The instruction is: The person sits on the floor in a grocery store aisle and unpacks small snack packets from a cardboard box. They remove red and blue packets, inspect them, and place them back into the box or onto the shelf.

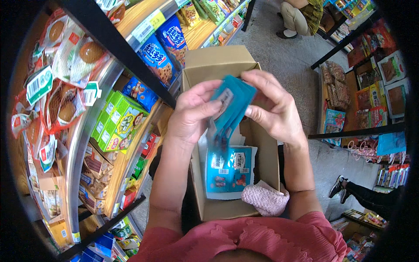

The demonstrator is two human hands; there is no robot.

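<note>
Above an open cardboard box [216, 209], my left hand [193, 114] grips a small stack of teal snack packets [240, 93], its thumb pressed on the front. My right hand [276, 108] holds the right edge of the same packets between thumb and fingers. Motion blurs the packets, so their number cannot be told. Below them in the box lies a pale-edged teal package [230, 186] with printed pictures and barcodes. A pink fuzzy cloth [265, 199] drapes over the box's near right corner.
To the left, shelves hold netted eggs [67, 111], green boxes [119, 122] and blue cookie bags [158, 60]. Packaged snacks [371, 114] fill racks on the right. A crouching person [296, 18] is at the top, and another person's leg [366, 193] extends in from the right.
</note>
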